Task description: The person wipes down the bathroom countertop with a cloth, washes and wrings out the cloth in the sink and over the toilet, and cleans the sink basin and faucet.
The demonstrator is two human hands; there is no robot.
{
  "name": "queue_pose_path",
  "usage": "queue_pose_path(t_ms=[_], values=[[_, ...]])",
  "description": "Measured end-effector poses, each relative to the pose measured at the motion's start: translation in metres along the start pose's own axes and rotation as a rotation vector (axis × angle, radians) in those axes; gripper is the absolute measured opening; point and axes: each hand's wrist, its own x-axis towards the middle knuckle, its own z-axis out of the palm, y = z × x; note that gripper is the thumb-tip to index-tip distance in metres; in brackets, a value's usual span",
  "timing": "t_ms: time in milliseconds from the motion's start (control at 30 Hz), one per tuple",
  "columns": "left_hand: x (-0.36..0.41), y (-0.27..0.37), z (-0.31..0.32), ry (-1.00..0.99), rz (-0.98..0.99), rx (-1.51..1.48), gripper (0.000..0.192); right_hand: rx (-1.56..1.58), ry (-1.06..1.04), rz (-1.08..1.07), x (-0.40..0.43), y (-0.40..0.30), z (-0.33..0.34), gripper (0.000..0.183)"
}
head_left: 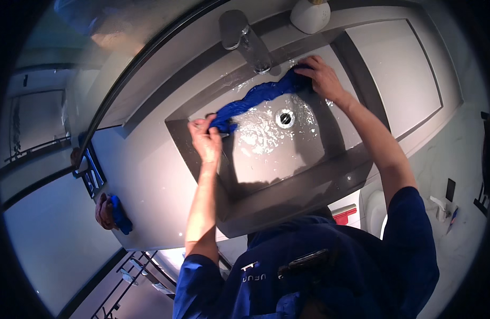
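Observation:
A wet blue cloth (264, 92) stretches between my two hands across the back part of a grey washbasin (268, 195). My left hand (207, 139) grips one end of it near the basin's left wall. At the far right end, my right hand (320, 77) has the cloth pinched beneath its fingers, close to the tap (251, 44). The cloth is drawn out into a loose, rumpled strip. Shallow water glistens on the basin floor around the round metal drain (285, 118). Parts of the cloth inside both hands are hidden.
A white dispenser bottle (310, 16) stands behind the basin. Folded brown and blue cloths (112, 214) lie on the counter's left end. A mirror (41, 119) rises at the left. Below right are a red-edged squeegee (344, 215) and a toilet (376, 211).

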Motion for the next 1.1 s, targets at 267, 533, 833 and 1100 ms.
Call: queue_pose_path(t_ms=[267, 533, 833, 1100], values=[[-0.002, 0.001, -0.005, -0.753, -0.037, 1.031, 0.107, -0.354, -0.378, 0.052, 0.001, 0.021, 0.012, 0.087], [-0.118, 0.032, 0.041, -0.57, -0.403, 0.285, 0.129, -0.133, -0.445, 0.389, -0.08, -0.033, 0.011, 0.082], [-0.13, 0.076, 0.116, -0.34, -0.617, -0.077, 0.118, 0.243, -0.312, 0.561, -0.106, -0.115, 0.044, 0.083], [-0.125, 0.075, 0.152, -0.24, -0.655, -0.282, 0.102, 0.319, -0.292, 0.638, -0.111, -0.11, 0.052, 0.074]])
